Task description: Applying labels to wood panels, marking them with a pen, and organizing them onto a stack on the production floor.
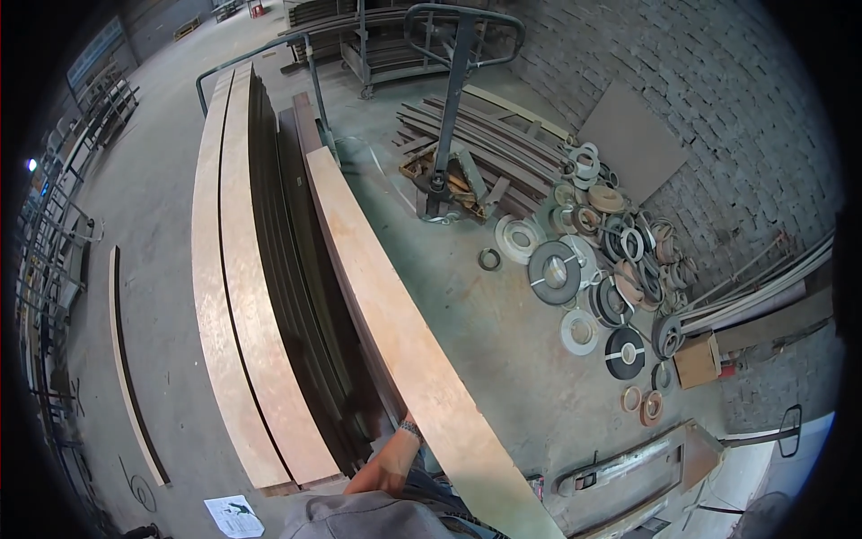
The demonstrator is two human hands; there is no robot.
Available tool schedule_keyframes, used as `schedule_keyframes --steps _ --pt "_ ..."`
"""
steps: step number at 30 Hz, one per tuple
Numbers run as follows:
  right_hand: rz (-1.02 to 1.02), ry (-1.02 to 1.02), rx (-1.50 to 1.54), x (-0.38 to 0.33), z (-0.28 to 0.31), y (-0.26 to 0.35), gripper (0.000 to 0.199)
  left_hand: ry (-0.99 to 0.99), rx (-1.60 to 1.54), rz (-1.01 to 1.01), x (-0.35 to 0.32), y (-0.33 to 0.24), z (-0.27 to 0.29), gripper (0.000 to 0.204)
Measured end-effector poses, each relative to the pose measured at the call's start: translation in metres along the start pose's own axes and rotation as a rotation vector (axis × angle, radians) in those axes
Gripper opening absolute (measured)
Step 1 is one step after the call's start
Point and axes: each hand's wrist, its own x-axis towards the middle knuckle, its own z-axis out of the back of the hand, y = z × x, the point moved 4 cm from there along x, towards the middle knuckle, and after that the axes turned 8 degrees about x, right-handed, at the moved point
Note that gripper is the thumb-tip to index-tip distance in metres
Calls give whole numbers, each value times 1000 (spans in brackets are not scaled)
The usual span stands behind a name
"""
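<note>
A long pale wooden board (409,332) slants from the far end of a stack down to the lower edge, passing to the right of my body. My left hand (409,419) is at the board's left edge, with a watch or bracelet (410,428) on the wrist. The fingers disappear beneath the board, so their grip is hidden. My right hand is out of sight. Left of this board stands the stack (296,260), with two pale boards (235,269) along its left side and dark edges facing right.
A cart handle (256,54) rises behind the stack. At right, a pallet jack handle (453,108) stands near piled strips (503,144) and many edging rolls (554,272). Another pallet jack (620,481) is at lower right. One narrow strip (130,368) lies on the left floor.
</note>
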Motion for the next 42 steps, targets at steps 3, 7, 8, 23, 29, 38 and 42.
schedule_keyframes --steps 3,7,8,23,29,38,42 --pt "-32 -4 19 -21 -6 10 69 -51 92 -59 12 -22 8 74" --pt "-81 24 41 -61 -10 26 71 -109 207 -130 39 -42 21 75" --pt "-64 21 36 -65 -11 24 71 -139 228 -157 39 -51 31 75" --pt "63 284 -171 -257 -180 132 93 -501 412 -223 32 -107 -33 98" --pt "444 40 43 -403 -124 301 92 -919 849 -387 55 -185 16 98" --pt "303 1496 423 -486 -172 356 52 -1179 1168 -483 98 -278 18 79" --pt "34 1589 523 -542 -230 356 47 -1245 1362 -576 62 -268 27 73"
